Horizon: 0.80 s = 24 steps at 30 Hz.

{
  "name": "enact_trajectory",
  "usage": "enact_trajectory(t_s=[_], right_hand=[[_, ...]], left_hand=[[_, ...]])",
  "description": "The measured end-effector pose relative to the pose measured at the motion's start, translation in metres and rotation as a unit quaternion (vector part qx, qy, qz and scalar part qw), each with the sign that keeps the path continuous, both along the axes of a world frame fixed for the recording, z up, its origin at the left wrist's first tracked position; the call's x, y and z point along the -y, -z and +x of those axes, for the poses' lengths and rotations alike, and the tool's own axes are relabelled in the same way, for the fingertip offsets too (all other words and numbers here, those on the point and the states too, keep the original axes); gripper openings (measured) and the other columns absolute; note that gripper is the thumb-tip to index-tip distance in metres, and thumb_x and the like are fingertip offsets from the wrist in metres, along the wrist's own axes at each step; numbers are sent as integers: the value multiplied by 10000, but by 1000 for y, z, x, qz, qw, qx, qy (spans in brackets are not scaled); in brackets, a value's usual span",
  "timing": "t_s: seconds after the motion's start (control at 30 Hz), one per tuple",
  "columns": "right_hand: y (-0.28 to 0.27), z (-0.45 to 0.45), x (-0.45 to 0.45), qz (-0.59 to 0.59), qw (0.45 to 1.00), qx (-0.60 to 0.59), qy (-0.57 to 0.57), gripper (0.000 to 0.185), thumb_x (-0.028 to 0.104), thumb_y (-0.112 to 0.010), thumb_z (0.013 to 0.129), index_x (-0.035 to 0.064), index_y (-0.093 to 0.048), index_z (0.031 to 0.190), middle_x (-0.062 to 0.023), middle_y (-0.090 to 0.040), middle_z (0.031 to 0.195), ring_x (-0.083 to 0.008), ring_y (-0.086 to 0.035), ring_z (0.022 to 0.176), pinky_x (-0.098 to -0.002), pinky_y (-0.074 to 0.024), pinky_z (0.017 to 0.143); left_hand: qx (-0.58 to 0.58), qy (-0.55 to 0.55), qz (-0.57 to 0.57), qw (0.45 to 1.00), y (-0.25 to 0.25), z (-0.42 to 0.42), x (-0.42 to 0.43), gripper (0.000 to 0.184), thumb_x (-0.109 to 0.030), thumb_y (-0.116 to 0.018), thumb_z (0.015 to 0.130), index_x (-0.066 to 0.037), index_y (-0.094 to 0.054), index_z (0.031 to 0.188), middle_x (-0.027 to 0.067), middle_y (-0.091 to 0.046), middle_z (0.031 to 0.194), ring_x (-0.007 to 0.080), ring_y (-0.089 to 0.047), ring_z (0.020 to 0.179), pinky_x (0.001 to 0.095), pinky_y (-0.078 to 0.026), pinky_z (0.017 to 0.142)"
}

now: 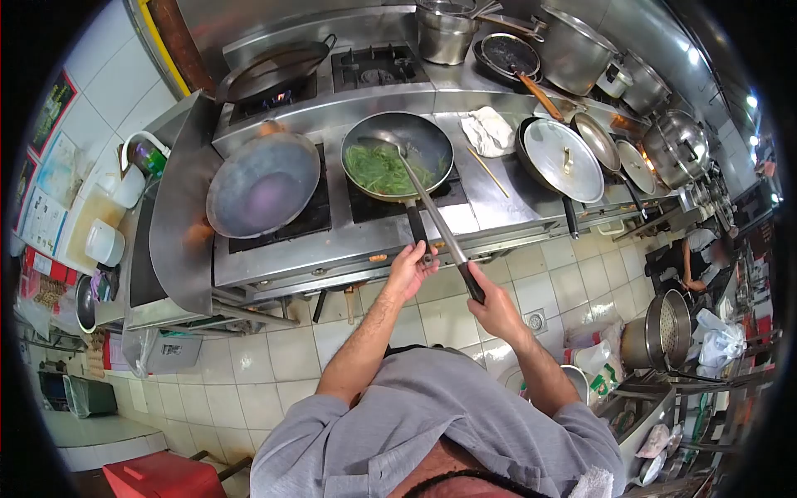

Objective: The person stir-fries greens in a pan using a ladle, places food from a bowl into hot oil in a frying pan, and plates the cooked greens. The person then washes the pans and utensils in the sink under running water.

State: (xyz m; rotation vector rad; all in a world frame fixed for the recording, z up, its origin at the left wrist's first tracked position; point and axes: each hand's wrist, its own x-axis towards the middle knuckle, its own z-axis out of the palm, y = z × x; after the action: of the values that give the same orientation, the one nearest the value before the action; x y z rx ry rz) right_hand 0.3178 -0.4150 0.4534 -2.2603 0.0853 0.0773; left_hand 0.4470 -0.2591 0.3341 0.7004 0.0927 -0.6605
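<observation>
With the right grip (496, 309), closed round its black end (471, 283), work the metal utensil (439, 220); steady the pan (431, 148) over the burner (456, 191) with the left grip (408, 270), closed on the pan's handle (416, 222). Scoop low under the greens (375, 168), mostly in the pan's left half, turning gently. Cannot read words on the wall posters (50, 232), far left.

Steel stove (491, 209) carries pans (425, 139) (white cloth (488, 131), too).

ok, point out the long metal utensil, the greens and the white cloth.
Long metal utensil (443, 231): head view, on its shaft.
Greens (375, 169): head view, on the middle of the heap.
White cloth (488, 131): head view, on its crumpled middle.
</observation>
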Motion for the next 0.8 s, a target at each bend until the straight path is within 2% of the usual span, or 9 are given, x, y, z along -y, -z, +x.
enact_trajectory(t_s=[0.1,0.17,0.23,0.3,0.37,0.47,0.6,0.7,0.8], right_hand=[[-20,-18,3,24,999,47,-16,637,7,-525,727,56,-324,1330,-196,-552,706,-329,-530,600,-379,-437,597],[-44,-15,14,119,969,-209,54,641,6,-532,733,62,-316,1334,-213,-553,735,-352,-529,628,-379,-442,617],[-15,-5,30,136,968,-205,53,647,9,-537,733,62,-314,1338,-178,-553,719,-279,-537,584,-346,-447,572],[6,3,31,-69,989,111,-63,650,20,-536,735,52,-308,1343,-112,-534,681,-175,-511,512,-309,-435,503],[-1,0,14,-114,979,153,-70,654,21,-536,737,41,-299,1346,-73,-510,660,-111,-490,486,-290,-413,463],[-40,-25,-5,204,969,-136,21,666,41,-572,752,78,-302,1360,12,-460,608,-69,-458,434,-226,-368,394],[-49,-21,20,242,948,-198,52,672,51,-567,756,74,-285,1366,2,-481,622,-64,-435,417,-217,-358,386],[-39,-16,32,-18,1000,-18,-17,654,44,-552,752,43,-282,1349,-139,-526,647,-221,-534,542,-325,-445,523],[-29,-2,29,-62,998,17,23,633,36,-540,748,26,-292,1330,-234,-558,763,-361,-565,698,-398,-455,645]], left_hand=[[-19,-9,11,1000,-1,-2,1,188,-255,-514,894,-77,-497,953,65,-606,868,176,-605,695,322,-508,641],[-16,-5,6,1000,2,-1,0,192,-258,-515,893,-77,-497,957,66,-605,879,172,-604,691,319,-507,638],[-5,2,5,1000,7,0,1,195,-263,-519,891,-81,-498,957,64,-607,868,168,-605,682,320,-507,639],[-2,3,8,1000,4,-1,2,193,-267,-512,895,-85,-499,956,56,-604,857,160,-603,691,309,-506,636],[2,3,16,1000,0,-1,0,191,-272,-505,898,-89,-499,955,49,-601,847,153,-600,700,297,-505,632],[-15,-18,18,1000,-1,0,-1,200,-281,-517,892,-88,-509,941,48,-601,841,151,-597,692,298,-503,631],[-15,-18,13,1000,6,-3,1,193,-276,-525,887,-88,-514,925,51,-612,830,157,-606,663,310,-507,642],[-7,-18,17,1000,1,-4,3,201,-288,-521,889,-92,-514,932,49,-608,838,152,-603,664,303,-504,637],[-2,-18,22,1000,3,-4,2,217,-304,-521,889,-95,-511,949,49,-603,846,146,-599,664,293,-499,631]])
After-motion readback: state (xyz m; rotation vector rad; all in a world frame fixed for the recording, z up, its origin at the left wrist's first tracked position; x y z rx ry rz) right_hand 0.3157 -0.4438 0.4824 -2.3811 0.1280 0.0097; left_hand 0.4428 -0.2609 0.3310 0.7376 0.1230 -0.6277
